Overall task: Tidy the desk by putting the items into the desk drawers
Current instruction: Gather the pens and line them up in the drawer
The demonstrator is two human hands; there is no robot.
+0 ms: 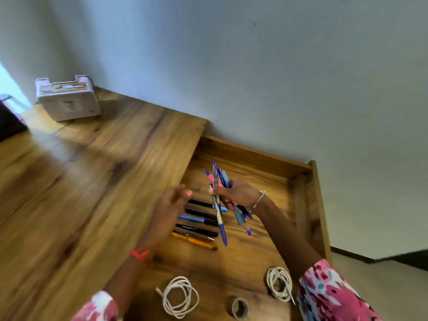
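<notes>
A coiled white cable [180,297] and a cardboard tape roll [240,308] lie in the wooden drawer [254,156]. The right hand [236,193] has its fingers curled round a bundle of pens [217,179]. The left hand [171,205], fingers loosely straight, is beside the row of pens [199,224].

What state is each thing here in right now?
Drawer: open.
Held pens: bunched in the right hand, above the drawer.
Row pens: lying side by side in the drawer.
Left hand: open, holding nothing.
Left cable: coiled, in the drawer.
Right cable: coiled, in the drawer.
Tape roll: lying in the drawer.
Box: standing on the desk.
</notes>
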